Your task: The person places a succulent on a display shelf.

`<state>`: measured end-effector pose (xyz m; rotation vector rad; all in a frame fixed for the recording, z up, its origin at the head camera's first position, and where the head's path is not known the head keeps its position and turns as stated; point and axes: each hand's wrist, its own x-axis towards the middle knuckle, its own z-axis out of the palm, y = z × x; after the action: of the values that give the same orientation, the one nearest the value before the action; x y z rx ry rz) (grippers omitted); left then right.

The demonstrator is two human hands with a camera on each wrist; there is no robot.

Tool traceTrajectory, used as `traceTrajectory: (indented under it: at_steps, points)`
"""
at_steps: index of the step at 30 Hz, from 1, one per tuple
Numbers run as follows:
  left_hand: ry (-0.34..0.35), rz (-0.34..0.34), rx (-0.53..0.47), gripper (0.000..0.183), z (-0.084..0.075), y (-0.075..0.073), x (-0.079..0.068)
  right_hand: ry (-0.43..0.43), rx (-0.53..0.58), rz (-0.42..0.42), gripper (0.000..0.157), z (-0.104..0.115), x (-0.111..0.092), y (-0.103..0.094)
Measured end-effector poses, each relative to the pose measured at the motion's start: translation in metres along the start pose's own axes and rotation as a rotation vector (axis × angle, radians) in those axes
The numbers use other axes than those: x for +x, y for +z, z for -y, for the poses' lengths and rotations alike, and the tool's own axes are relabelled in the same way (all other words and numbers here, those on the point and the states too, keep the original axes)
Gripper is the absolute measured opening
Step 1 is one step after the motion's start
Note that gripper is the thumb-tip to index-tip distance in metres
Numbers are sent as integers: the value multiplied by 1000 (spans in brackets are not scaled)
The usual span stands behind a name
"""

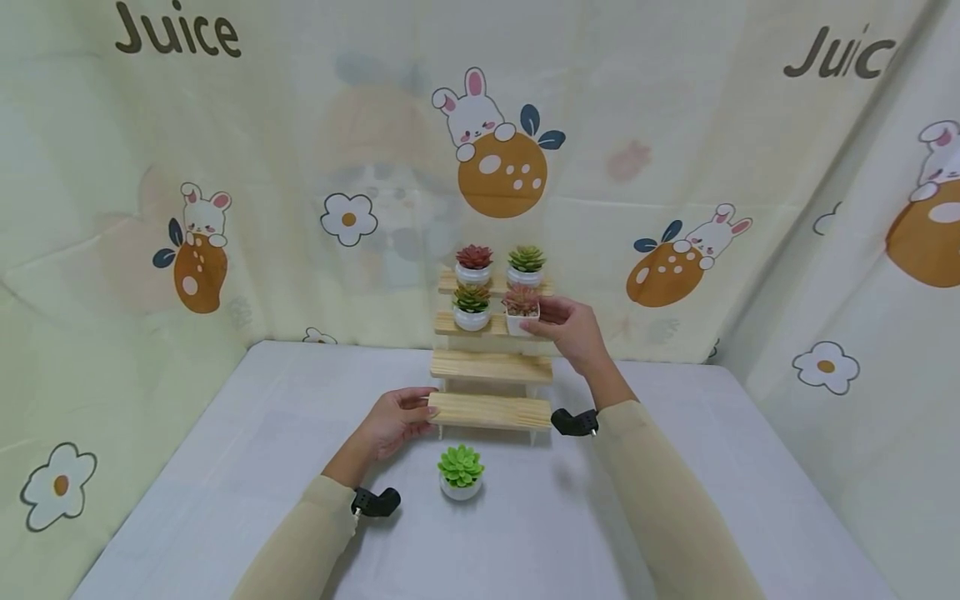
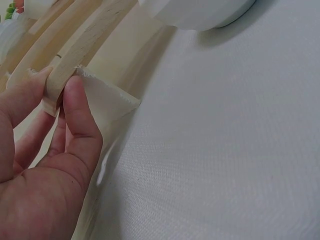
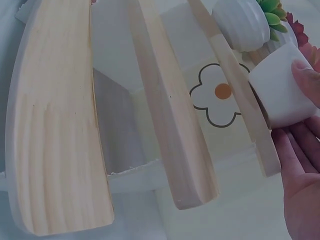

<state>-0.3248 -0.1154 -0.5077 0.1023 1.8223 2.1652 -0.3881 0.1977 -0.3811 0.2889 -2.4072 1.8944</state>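
Observation:
A small wooden tiered stand (image 1: 491,367) rises at the back of the table. My left hand (image 1: 397,421) pinches the left end of its lowest step between thumb and fingers, as the left wrist view shows up close. Up on the second step from the top, my right hand (image 1: 572,329) holds a pinkish succulent in a square white pot (image 1: 522,310) between thumb and fingers; in the right wrist view the white pot (image 3: 280,87) is at that step's edge. Left of it sits a dark green succulent (image 1: 471,307). A red succulent (image 1: 474,262) and a green succulent (image 1: 527,264) occupy the top step.
In front of the stand, a bright green succulent in a round white pot (image 1: 461,472) stands on the white table (image 1: 300,433). Behind the stand hangs a cream curtain (image 1: 397,275) printed with rabbits and flowers. The two lower steps bear no pots.

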Motion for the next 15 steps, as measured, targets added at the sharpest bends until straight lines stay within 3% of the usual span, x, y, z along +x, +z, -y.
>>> traceTrajectory:
  at_steps: [15]
  points:
    - [8,14,3,52,0,0,-1,-5,-11,-12,63,-3,4,-2]
